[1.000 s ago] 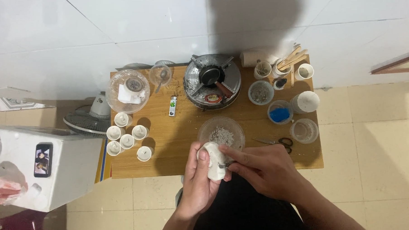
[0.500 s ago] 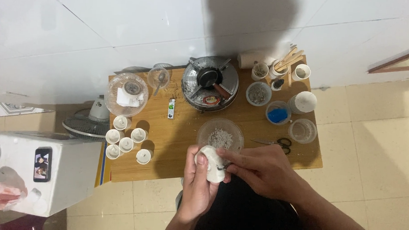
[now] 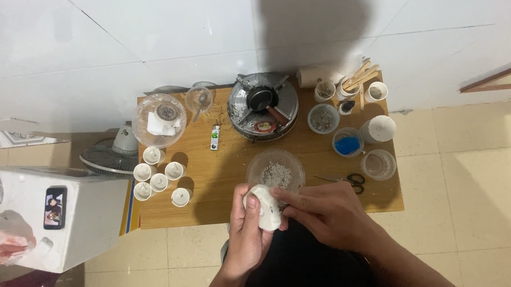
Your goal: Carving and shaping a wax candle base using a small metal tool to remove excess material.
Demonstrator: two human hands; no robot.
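small white cups: 5 | clear bowls: 5 | scissors: 1 | lighter: 1 | stove: 1

phone screen on white box

Low wooden table against white tiled wall; beige tiled floor; fan and white box at left; head shadow on wall.

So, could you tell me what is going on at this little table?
A person holds a small white cup in the left hand, just at the near edge of a low wooden table. The right hand has its fingertips at the cup's mouth. Just beyond sits a clear bowl of pale bits, with five more white cups grouped to the left.
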